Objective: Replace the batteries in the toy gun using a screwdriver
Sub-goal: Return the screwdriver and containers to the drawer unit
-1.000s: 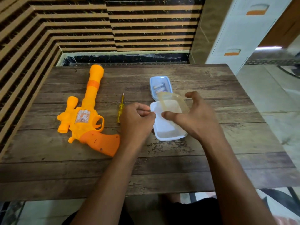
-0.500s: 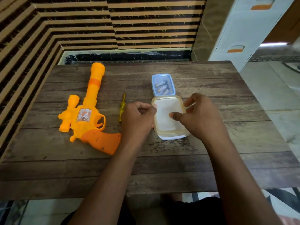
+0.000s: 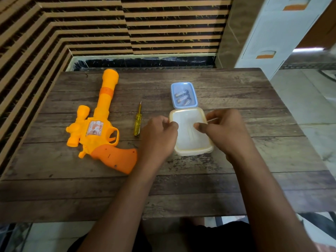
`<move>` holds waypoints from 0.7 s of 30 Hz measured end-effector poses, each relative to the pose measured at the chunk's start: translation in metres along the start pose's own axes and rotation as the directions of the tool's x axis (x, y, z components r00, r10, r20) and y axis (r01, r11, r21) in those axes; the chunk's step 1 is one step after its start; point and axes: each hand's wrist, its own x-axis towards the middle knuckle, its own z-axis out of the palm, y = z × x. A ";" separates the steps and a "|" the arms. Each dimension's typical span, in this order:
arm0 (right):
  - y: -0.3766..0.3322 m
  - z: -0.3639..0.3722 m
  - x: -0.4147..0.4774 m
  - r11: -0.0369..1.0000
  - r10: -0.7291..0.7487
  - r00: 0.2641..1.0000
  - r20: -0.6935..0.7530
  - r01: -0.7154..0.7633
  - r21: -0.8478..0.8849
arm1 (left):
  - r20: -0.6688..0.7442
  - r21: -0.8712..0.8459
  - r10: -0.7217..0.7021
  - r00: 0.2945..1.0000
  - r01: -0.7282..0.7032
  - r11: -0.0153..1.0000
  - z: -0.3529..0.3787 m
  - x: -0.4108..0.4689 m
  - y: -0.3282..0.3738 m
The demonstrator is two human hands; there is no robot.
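The left forearm (image 3: 125,197) and right forearm (image 3: 263,197) rise from the bottom edge and converge. The left grip (image 3: 158,137) is curled, knuckles up, and pinches the rim of the lid (image 3: 189,135) lying between the two grips. The right grip (image 3: 225,131) faces it, thumb pressed on the lid's top and fingers curled over its rim.

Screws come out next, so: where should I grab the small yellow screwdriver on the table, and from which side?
Grip the yellow translucent screwdriver by its thick handle, the near end; the thin metal tip points away. Come down from above, pinching across its sides: it lies flat between the yellow-and-orange plastic toy gun and the left hand.
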 end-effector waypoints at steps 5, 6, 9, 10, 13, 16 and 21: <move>-0.012 0.008 -0.007 0.975 -0.148 0.989 0.005 0.146 0.166 | -0.146 -0.138 0.086 0.986 -0.107 0.985 -0.003 -0.003 0.005; -0.015 0.013 -0.010 0.963 -0.177 0.984 0.006 0.172 0.206 | -0.186 -0.155 0.098 0.978 -0.128 0.980 -0.006 -0.004 0.006; -0.024 0.031 -0.015 0.931 -0.292 0.954 -0.065 0.299 0.211 | -0.246 -0.186 0.095 0.965 -0.143 0.972 -0.014 -0.010 0.011; -0.025 0.037 -0.017 0.922 -0.336 0.937 -0.093 0.348 0.172 | -0.249 -0.180 0.110 0.962 -0.158 0.971 -0.015 -0.012 0.010; -0.027 0.051 -0.022 0.921 -0.369 0.923 -0.110 0.379 0.086 | -0.233 -0.128 0.252 0.939 -0.286 0.950 -0.020 -0.012 0.002; -0.030 0.056 -0.024 0.949 -0.277 0.956 -0.092 0.287 0.129 | -0.243 -0.064 0.338 0.909 -0.362 0.930 -0.024 -0.012 -0.003; -0.032 0.054 -0.020 0.969 -0.199 0.976 -0.083 0.209 0.131 | -0.221 -0.084 0.303 0.927 -0.328 0.941 -0.023 -0.017 -0.003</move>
